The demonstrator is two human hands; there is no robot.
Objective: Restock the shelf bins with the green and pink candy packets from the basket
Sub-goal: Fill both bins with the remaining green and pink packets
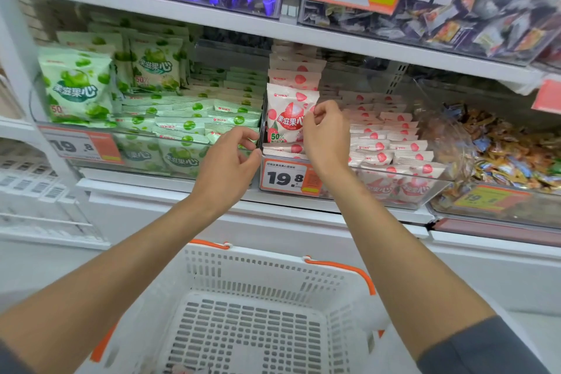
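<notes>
Currently R hand (326, 133) pinches upright pink packet (285, 114); L hand (230, 161) half-curled at green bin (151, 134), hold unclear.

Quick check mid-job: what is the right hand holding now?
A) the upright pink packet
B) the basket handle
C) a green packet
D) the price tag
A: the right hand pinches the upright pink packet by its right edge, with thumb and fingers curled on it.
</notes>
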